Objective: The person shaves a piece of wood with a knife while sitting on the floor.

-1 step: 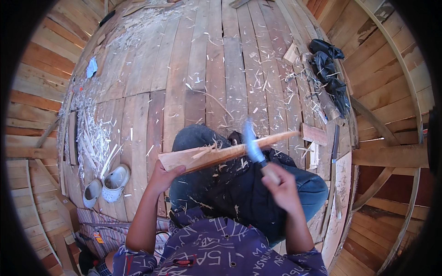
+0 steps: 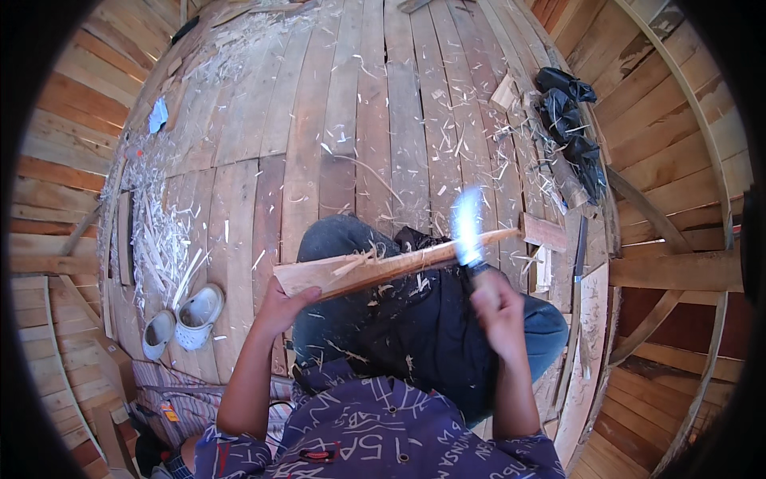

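A long tapered piece of wood [image 2: 383, 269] lies slantwise across my lap, wide at the left and narrow at the right. Curled shavings [image 2: 359, 262] still cling to its upper edge. My left hand [image 2: 285, 305] grips the wide end, thumb on the near face. In my right hand [image 2: 499, 307] is a knife [image 2: 467, 227], its handle inside my closed fingers. The bright blade is blurred and points away from me, over the wood's narrow right part. Whether the blade touches the wood, I cannot tell.
Wood shavings [image 2: 159, 251] pile up along the left of the plank floor [image 2: 303, 184]. Pale clogs [image 2: 199, 313] stand at the left, near a striped cloth [image 2: 191, 387]. Black plastic bags [image 2: 566, 116] lie far right. A long dark blade-like tool [image 2: 581, 247] rests along the right side.
My right hand and the knife have moved right along the wood, toward its narrow end. My left hand and the wood have hardly moved.
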Demonstrator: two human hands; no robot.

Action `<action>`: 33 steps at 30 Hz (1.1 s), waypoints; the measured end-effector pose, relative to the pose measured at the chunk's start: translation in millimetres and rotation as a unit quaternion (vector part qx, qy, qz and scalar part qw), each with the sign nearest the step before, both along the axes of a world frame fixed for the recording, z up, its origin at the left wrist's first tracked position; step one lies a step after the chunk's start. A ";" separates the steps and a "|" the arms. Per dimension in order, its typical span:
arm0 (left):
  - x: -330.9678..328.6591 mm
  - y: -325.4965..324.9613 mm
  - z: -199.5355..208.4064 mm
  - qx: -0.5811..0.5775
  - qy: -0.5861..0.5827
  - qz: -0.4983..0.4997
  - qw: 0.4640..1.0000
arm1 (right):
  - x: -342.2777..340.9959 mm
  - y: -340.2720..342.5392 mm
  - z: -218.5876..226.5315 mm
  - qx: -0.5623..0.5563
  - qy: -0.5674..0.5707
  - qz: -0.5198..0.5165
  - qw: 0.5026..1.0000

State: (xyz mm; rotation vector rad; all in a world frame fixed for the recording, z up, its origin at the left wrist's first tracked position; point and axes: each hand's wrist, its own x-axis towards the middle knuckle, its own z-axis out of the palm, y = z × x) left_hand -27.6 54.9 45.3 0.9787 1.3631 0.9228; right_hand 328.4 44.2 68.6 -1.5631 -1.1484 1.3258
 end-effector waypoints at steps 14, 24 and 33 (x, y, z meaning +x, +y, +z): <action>2.1 -2.4 -5.0 0.018 -0.002 0.007 1.000 | -18.8 -13.4 -12.5 0.037 0.024 0.040 0.998; 3.4 -1.2 -3.7 -0.019 0.004 -0.002 1.000 | -13.5 -4.1 -19.3 0.029 -0.011 -0.113 0.993; 2.8 0.5 -5.2 0.002 0.004 0.004 1.000 | -32.6 -12.9 -9.3 0.056 -0.030 0.042 0.997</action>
